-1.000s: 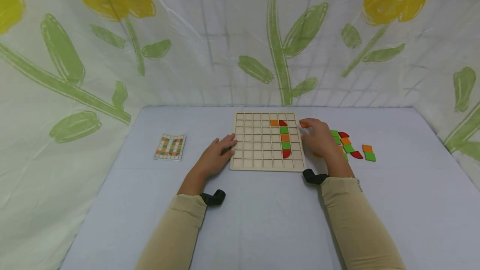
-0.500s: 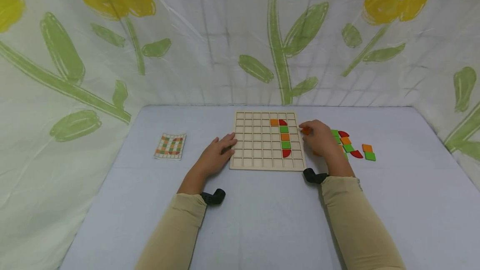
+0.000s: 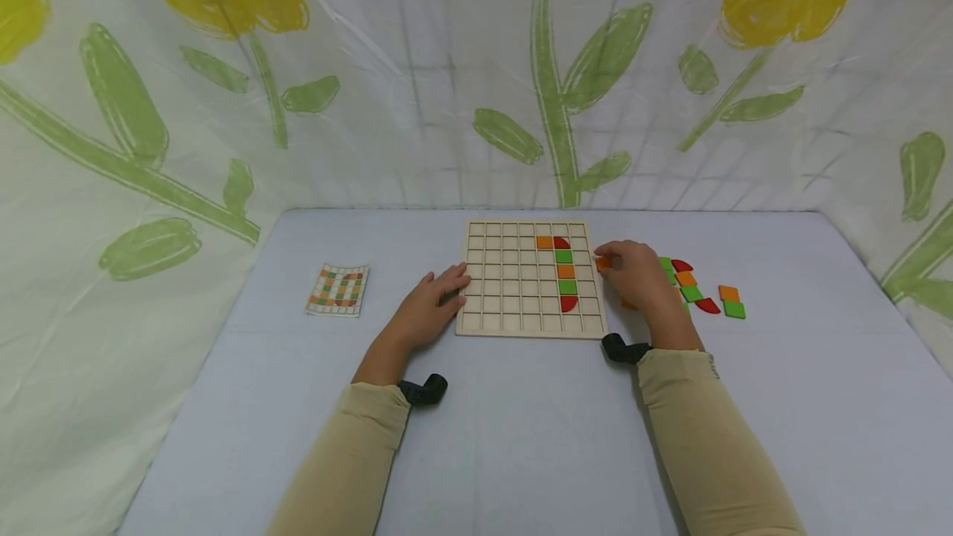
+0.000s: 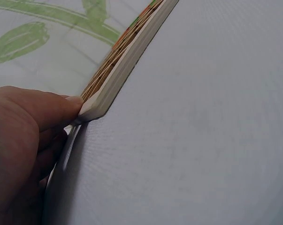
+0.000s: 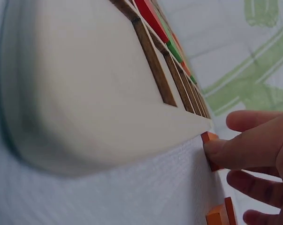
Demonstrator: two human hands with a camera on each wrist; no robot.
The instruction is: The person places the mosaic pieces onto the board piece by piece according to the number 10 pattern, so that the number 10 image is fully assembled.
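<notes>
A pale wooden grid board (image 3: 495, 327) lies flat on the table. Orange and green square tiles and two red quarter-round ones sit in its right-hand cells. My left hand (image 3: 430, 308) rests against the board's left edge, fingers loosely extended; the left wrist view has the thumb (image 4: 57, 108) touching the rim near a corner. Just beyond the right edge, my right hand (image 3: 633, 275) pinches an orange square tile (image 3: 603, 264). In the right wrist view this orange tile (image 5: 210, 137) stands tilted under the thumb, close beside the board.
Loose green (image 3: 691, 294), orange and red tiles lie right of the board, some hidden under my right hand. Further right are an orange square (image 3: 729, 294) and a green square (image 3: 733, 309). A printed pattern card (image 3: 338, 291) lies at the left. A flower-painted curtain (image 3: 357, 131) hangs behind the table.
My right hand has shifted slightly towards me beside the board's right edge, and the orange tile has turned in its fingers. The left hand and the board stay put.
</notes>
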